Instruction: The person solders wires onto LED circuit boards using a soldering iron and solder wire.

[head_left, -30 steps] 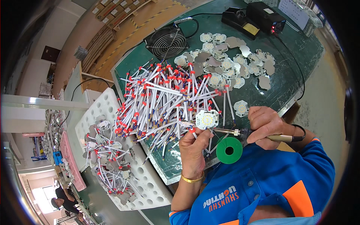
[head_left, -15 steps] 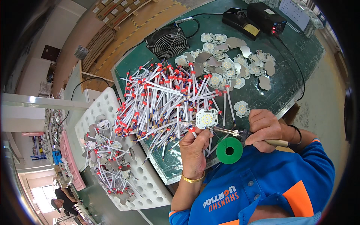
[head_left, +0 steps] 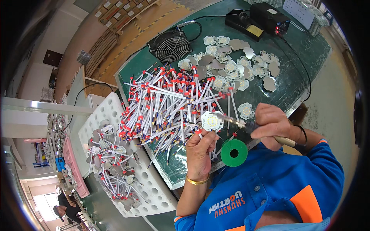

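Note:
My left hand is closed, thumb and fingers pinching the lower edge of a white LED board together with a short white cable with a red band. In my right hand a soldering iron is gripped by its handle. Its metal shaft, blurred by motion, reaches left across the board's upper right edge; I cannot tell whether it touches. Just below the iron, at the table's near edge, is a green spool. A loose LED board lies beyond the iron.
A heap of white cables with red bands covers the table's left part. Several LED boards lie behind it, near a black fan. A soldering station stands at the far right. White foam at left bears wired boards.
The soldering iron has swung up, its tip moving from the board's lower right to over its upper right edge. My left hand and the board stay nearly in place.

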`<action>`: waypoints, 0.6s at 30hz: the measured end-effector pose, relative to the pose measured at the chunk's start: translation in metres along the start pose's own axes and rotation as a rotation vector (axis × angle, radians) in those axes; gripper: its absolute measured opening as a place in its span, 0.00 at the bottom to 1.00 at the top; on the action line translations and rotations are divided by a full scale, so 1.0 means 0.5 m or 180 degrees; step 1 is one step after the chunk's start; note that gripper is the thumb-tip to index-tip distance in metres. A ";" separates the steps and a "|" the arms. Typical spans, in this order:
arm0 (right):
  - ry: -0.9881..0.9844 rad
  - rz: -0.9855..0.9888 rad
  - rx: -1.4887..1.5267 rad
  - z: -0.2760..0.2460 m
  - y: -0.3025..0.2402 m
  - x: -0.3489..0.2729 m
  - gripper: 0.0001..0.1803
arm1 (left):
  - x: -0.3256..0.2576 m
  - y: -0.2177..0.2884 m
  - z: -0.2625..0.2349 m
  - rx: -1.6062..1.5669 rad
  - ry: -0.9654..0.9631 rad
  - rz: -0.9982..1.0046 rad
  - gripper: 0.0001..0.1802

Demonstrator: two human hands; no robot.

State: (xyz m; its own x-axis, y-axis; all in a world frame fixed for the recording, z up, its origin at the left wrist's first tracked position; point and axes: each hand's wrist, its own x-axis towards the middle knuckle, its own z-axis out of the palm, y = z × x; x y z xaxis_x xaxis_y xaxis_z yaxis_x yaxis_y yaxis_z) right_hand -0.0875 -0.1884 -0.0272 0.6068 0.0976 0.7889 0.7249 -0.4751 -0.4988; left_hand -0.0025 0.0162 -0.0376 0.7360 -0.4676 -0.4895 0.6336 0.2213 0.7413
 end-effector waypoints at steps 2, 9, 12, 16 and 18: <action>0.0100 0.0094 -0.0495 0.003 0.003 0.013 0.13 | 0.003 -0.001 0.001 0.0096 -0.0201 0.0051 0.03; 0.0115 0.1410 -0.0145 0.066 0.043 0.051 0.11 | 0.008 0.000 -0.001 0.1263 -0.0469 0.0449 0.03; -0.0324 0.1186 -0.0141 0.062 0.035 0.051 0.13 | 0.012 0.015 -0.006 0.1090 -0.0311 0.0462 0.11; -0.0301 0.1223 -0.0275 0.070 0.032 0.038 0.13 | 0.011 0.025 -0.018 0.1099 -0.0415 0.0475 0.12; -0.0224 0.1186 -0.0349 0.081 0.027 0.033 0.13 | 0.017 0.021 -0.031 0.0385 -0.0579 -0.0020 0.12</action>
State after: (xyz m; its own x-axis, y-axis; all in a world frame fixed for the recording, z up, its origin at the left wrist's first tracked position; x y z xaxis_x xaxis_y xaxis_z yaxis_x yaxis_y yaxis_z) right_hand -0.0544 -0.1579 -0.0355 0.8453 -0.0412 0.5327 0.4141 -0.5795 -0.7019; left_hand 0.0142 0.0278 -0.0410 0.6700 -0.6179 -0.4115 0.5968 0.1186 0.7936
